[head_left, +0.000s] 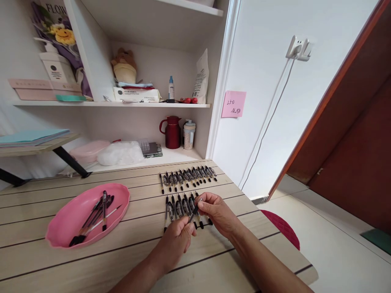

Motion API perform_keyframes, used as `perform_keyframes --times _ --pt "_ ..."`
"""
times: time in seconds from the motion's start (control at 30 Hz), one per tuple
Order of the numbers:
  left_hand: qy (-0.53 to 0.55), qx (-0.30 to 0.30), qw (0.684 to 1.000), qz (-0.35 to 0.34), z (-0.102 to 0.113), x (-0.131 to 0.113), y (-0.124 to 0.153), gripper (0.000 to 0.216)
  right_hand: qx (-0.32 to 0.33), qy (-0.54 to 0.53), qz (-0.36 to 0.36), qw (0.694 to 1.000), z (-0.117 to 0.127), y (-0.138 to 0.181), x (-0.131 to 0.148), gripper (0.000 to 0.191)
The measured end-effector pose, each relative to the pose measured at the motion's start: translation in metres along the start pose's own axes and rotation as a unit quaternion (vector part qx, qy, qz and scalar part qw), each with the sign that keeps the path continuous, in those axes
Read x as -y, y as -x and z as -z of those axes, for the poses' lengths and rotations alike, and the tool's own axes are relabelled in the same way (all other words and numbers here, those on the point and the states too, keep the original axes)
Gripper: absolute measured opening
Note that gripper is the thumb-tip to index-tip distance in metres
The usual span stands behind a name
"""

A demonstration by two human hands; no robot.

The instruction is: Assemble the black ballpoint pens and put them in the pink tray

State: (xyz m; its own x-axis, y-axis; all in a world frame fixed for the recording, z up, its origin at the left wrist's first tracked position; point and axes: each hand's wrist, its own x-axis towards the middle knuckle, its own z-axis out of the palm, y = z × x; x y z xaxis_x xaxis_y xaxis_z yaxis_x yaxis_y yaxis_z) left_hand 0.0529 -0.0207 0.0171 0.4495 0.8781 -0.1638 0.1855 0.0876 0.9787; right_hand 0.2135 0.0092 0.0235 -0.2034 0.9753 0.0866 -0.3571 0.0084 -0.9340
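Two forearms (262, 254) angled inward, left hand (177, 238) clamped on pen (194, 212), right hand (219, 212) apparently pinching its end

held pen (194, 210): slim, dark, slanted, ends partly hidden, raised over near row | near-row pens (179, 206): black ends, clear barrels, lying side by side | far-row pens (188, 176): similar, lying side by side beyond near row, apart from it

The hands (217, 212) partly hide the nearer row of pens (179, 206); the bottom edge cuts off both forearms (142, 264).
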Motion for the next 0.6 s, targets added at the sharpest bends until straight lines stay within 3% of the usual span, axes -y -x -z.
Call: perform_keyframes --times 0.17,0.3,0.43,0.6 --pt "0.002 -0.009 1.000 -0.003 -0.0006 -0.0012 0.0009 0.025 0.026 -0.027 -0.021 0.999 -0.0012 0.0008 0.0006 0.029" --pt "0.005 -0.005 1.000 -0.003 -0.0011 -0.0013 0.0013 0.025 -0.004 -0.012 -0.005 1.000 -0.0017 -0.0003 -0.0010 0.023" --pt "0.000 -0.002 1.000 0.006 -0.0003 -0.0015 0.0010 0.025 0.018 -0.035 -0.029 0.999 -0.0014 0.0000 -0.0010 0.028" --pt "-0.018 0.001 1.000 0.003 0.0002 -0.0031 0.0007 0.024 -0.012 -0.024 -0.017 1.000 0.0006 -0.0005 -0.0023 0.017"
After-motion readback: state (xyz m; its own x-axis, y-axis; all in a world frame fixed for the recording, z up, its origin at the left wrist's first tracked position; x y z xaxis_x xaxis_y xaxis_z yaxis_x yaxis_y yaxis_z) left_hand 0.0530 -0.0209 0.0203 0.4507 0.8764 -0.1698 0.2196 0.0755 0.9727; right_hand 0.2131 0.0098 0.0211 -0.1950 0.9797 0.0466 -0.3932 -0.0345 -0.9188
